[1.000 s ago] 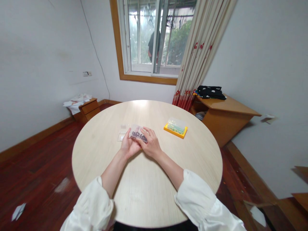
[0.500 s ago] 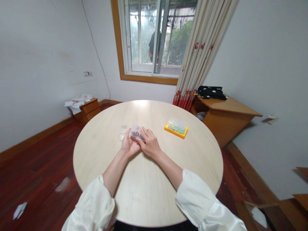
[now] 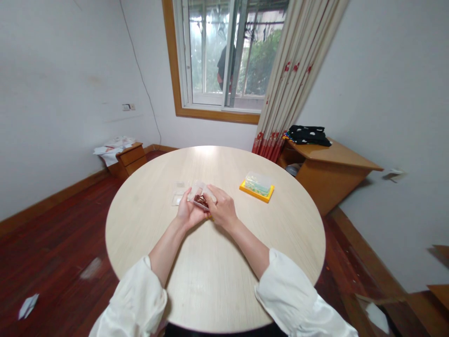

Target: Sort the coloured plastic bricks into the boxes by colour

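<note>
A small clear plastic box (image 3: 195, 189) is held between both hands above the middle of the round table. Dark red-brown small pieces (image 3: 200, 200) lie gathered inside it; their kind is too small to make out. My left hand (image 3: 188, 213) cups the box from below and the left, fingers closed round it. From the right, my right hand (image 3: 223, 207) grips the side, its thumb over the near part of the box. A bit of something yellow (image 3: 209, 216) peeks out beneath the right hand, mostly hidden. Flat clear plastic pieces (image 3: 177, 197) rest just left of the left hand.
On the right part of the round table (image 3: 210, 276) stands a yellow tray (image 3: 256, 192) with a clear cover (image 3: 258, 180) and green-and-white content. A wooden desk (image 3: 326, 173) with folded black cloth (image 3: 308, 135) is beyond the table's right edge, and a curtain (image 3: 280, 89) hangs behind.
The dark pieces, spread across the box before, are now bunched lower in it, and the box looks opened. My right hand has shifted slightly right, and a yellow bit shows under it.
</note>
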Available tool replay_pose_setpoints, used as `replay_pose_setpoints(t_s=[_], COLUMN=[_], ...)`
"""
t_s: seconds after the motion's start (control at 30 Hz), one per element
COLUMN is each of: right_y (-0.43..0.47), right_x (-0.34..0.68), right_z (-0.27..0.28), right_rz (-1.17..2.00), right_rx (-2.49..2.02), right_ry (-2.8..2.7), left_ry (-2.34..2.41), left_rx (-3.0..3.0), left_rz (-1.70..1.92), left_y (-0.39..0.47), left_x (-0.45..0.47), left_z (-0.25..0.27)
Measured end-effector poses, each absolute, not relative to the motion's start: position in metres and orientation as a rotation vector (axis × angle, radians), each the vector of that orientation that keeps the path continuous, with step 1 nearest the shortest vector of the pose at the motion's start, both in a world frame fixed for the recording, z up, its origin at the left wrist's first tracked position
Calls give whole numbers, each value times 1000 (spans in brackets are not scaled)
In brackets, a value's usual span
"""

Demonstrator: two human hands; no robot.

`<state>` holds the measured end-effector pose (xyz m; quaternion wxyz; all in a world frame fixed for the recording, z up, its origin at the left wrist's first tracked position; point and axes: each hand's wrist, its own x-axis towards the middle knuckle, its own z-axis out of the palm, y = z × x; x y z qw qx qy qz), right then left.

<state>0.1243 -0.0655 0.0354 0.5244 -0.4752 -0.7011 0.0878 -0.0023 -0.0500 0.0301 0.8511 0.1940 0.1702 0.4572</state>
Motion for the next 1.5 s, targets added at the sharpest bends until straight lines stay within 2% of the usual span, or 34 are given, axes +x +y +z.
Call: replay_pose_setpoints(t_s=[0.33,0.57,0.93,1.13,1.33,1.5], right_y=[-44,-41,-41,-42,-35,-35], right_x=[132,129,120,112,112,112], right_z=[36,27,12,9,-1,-4], right_rz=[963,1297,1319,1412,1323,1309], right_rx=[-1043,-934,-813,-764,-795,-739], right_ry=[-837,-458,-536,-325,-397,-184], left_ry=[426,449,505,560,609,571], left_rx=[536,576,579,696,759,742], left_rz=[881,845,994,1112,1275,1266], left_y=[-54,-55,-57,-58,-55,-52], left_x=[-3,-4,1,16,31,38], left_z=[37,35,40,39,29,25])
